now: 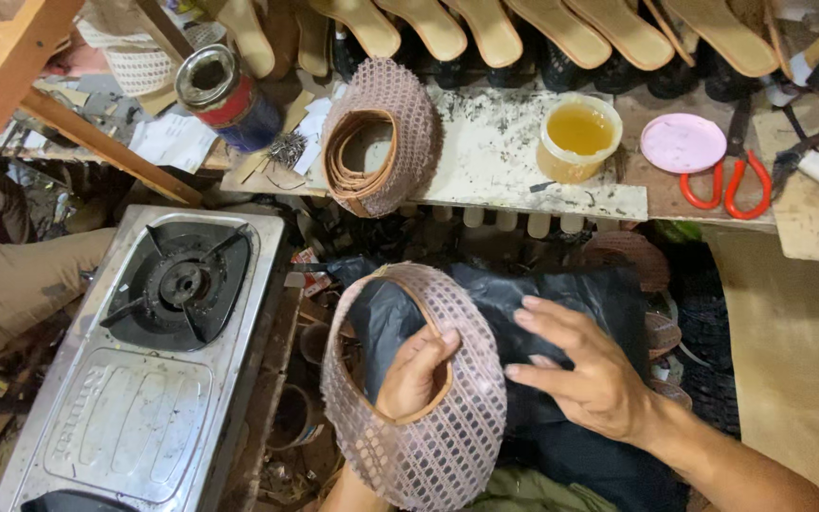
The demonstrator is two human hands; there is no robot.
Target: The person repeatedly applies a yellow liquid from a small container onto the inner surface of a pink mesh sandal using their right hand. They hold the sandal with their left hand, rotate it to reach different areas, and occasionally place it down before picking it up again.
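Item: mesh shoe upper, pinkish perforated fabric with a tan band along its inner rim, curved into an open hoop, held low and centre in my view over black sheeting in my lap. My left hand sits inside the hoop, fingers curled together and thumb pressed on the tan rim, clamped on the piece. My right hand lies flat at 3 o'clock of it, fingers spread apart, palm on the black sheeting, touching the mesh edge only. Handling, by my judgement: light, soft, floppy; the holes could snag or stretch, so the stiffer tan rim is the place to grip. At 12 o'clock, a second mesh upper stands on a stained board. Beyond, at 1 o'clock, a tub of yellow glue, a pink lid, red-handled scissors. At 9 o'clock, a gas burner. Along the top, a row of tan soles.
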